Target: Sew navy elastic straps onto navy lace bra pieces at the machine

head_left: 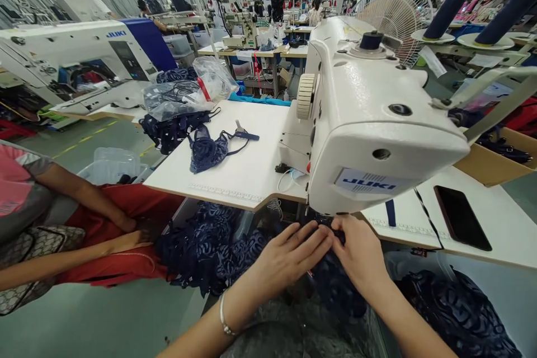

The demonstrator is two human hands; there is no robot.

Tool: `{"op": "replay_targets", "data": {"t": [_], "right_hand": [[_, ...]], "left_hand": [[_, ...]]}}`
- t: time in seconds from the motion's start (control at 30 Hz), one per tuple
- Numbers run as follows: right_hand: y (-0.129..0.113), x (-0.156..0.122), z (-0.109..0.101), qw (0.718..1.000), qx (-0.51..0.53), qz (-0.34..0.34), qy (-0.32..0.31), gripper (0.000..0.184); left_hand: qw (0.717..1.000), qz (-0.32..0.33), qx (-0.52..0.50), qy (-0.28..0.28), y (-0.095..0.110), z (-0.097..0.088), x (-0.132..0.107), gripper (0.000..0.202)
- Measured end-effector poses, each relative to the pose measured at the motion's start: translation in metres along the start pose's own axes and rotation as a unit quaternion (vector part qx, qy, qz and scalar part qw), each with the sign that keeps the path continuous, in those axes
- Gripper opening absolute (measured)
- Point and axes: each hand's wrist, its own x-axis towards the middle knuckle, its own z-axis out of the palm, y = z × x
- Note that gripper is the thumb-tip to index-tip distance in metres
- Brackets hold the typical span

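Below the needle area of a white sewing machine (386, 112), both hands are on a navy lace bra (339, 285), which hangs down over the lap and is partly hidden. My left hand (289, 254) lies on its upper edge with fingers stretched out and flat. My right hand (361, 251) is closed, thumb and fingers pinching the edge close to the left fingertips. The needle and the exact stitching point are hidden by the machine head and the fingers. Another navy bra (207, 148) lies on the white table (255, 123), by small scissors (241, 130).
Heaps of navy lace bras (210, 246) hang at the left and fill a bin (457, 313) at the right. A black phone (461, 217) lies on the table's right part. A co-worker's arm (100, 249) rests at the left, beside another machine (84, 59).
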Motion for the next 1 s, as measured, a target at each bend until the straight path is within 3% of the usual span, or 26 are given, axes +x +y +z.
{"op": "replay_targets", "data": {"t": [0.1, 0.17, 0.23, 0.5, 1.0], "right_hand": [[0.011, -0.009, 0.004, 0.965, 0.207, 0.155, -0.035, 0.018], [0.019, -0.010, 0.006, 0.926, 0.315, 0.201, -0.057, 0.023], [0.026, -0.009, 0.007, 0.910, 0.351, 0.211, -0.069, 0.024], [0.026, 0.009, -0.001, 0.950, 0.238, 0.192, -0.057, 0.024], [0.021, 0.014, -0.002, 0.962, 0.175, 0.199, -0.058, 0.027]], "left_hand": [[0.998, -0.032, -0.025, -0.041, 0.010, 0.001, 0.008, 0.046], [0.997, -0.049, -0.038, -0.044, 0.012, 0.001, 0.010, 0.047], [0.996, -0.062, -0.052, -0.040, 0.011, -0.001, 0.011, 0.047], [0.988, -0.124, -0.091, -0.025, 0.010, 0.000, 0.014, 0.052], [0.989, -0.120, -0.078, -0.034, 0.006, -0.001, 0.015, 0.049]]}}
